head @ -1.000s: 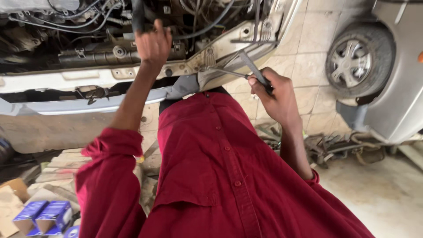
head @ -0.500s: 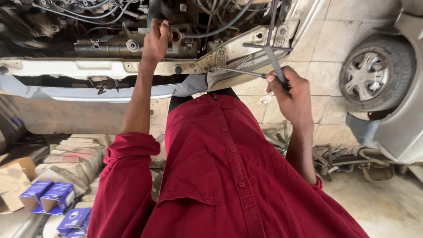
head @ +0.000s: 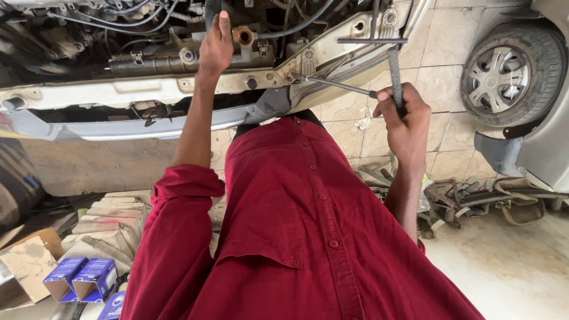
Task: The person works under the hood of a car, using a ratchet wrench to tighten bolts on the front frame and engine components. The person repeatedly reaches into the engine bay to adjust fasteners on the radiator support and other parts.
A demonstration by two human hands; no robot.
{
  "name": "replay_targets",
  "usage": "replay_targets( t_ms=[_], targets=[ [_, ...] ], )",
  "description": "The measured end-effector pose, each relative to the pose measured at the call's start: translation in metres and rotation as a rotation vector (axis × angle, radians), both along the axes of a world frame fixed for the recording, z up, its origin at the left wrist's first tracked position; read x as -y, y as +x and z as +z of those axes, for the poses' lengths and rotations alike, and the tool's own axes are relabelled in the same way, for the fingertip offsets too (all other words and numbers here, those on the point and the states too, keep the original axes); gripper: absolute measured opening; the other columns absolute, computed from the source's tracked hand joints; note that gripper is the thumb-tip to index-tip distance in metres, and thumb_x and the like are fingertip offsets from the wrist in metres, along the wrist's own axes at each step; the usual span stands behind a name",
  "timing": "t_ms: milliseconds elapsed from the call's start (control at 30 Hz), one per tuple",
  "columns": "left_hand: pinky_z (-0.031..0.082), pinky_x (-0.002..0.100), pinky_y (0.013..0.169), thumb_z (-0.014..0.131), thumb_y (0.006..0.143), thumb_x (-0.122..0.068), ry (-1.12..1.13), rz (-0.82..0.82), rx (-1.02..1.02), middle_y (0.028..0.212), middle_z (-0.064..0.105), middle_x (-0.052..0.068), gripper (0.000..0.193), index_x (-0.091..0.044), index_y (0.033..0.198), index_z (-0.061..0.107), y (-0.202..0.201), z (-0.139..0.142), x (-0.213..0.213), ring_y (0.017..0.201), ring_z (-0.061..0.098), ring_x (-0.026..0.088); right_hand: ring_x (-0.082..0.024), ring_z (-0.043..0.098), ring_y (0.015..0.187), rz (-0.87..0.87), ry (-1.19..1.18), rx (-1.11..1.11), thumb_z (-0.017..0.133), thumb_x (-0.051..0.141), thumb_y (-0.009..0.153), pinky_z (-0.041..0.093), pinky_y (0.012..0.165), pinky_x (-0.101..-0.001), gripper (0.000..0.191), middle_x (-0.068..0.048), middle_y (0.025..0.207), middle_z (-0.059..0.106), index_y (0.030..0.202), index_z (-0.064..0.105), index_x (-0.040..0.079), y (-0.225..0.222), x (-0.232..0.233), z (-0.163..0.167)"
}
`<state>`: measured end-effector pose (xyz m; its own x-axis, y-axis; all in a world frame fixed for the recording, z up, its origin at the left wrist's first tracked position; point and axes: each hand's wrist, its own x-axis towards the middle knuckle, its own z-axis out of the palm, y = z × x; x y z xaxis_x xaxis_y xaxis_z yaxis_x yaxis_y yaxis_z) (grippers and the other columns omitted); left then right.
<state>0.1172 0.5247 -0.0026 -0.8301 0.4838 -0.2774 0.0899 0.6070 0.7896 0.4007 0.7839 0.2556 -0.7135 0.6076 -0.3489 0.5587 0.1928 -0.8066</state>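
Notably, against the frame half a second earlier, the head view sits closer and slightly lower: the engine bay [head: 178, 41] fills more of the top edge, the neighbouring car's wheel [head: 504, 68] has shifted toward the upper right corner, and the blue boxes [head: 83, 278] on the floor have dropped toward the bottom left. The right hand [head: 403, 115] has lowered a little and now sits further down the T-handle wrench [head: 394, 65], whose crossbar shows clear above the fist. The left hand [head: 216, 44] has stayed on the same spot in the engine bay. Pose, left arm: extended straight up and forward, red sleeve [head: 184, 195] rolled to the elbow, fingers together and laid flat against a dark hose or housing beside a rusty round fitting [head: 243, 35]; whether it presses or grips cannot be told, since the palm faces away. Pose, right arm: bent at the elbow, forearm rising, hand clenched around the upright wrench shaft with the thumb on the near side. A thin metal rod [head: 338, 86] runs from just beside the fist leftward to the car's front panel [head: 118, 95]. The wrench stands upright, just outside the right end of the car's front. Straps and scrap [head: 474, 201] lie on the tiled floor beyond the right elbow.
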Motion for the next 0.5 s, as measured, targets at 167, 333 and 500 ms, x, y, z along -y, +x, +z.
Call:
replay_targets(
  t_ms=[167,333,500],
  targets=[
    [0.054,0.043,0.062,0.025,0.108,-0.068,0.035,0.036,0.273,0.077,0.066,0.014,0.078,-0.001,0.105,0.065,-0.008,0.001,0.007,0.066,0.067,0.027,-0.005,0.046,0.054,-0.027,0.043,-0.015,0.066,0.019,0.110,0.033,0.050,-0.0247,0.019,-0.005,0.075,0.069,0.102,0.064,0.001,0.005,0.020,0.002],
    [0.043,0.028,0.039,0.032,0.108,-0.069,0.251,0.037,0.440,0.063,0.055,0.002,0.074,0.001,0.103,0.057,-0.009,0.006,0.016,0.049,0.058,0.009,-0.005,0.045,0.055,-0.029,0.052,-0.023,0.065,0.019,0.111,0.033,0.050,-0.0247,0.020,-0.005,0.076,0.069,0.102,0.063,0.002,0.010,0.038,0.005],
    [0.043,0.027,0.038,0.031,0.104,-0.071,0.160,0.082,0.462,0.061,0.056,0.000,0.082,0.003,0.119,0.062,-0.006,0.019,0.016,0.046,0.055,0.008,-0.005,0.045,0.055,-0.058,0.052,-0.015,0.064,0.018,0.110,0.033,0.050,-0.0243,0.018,-0.004,0.075,0.069,0.102,0.063,0.002,0.014,0.053,0.009]
  ],
)
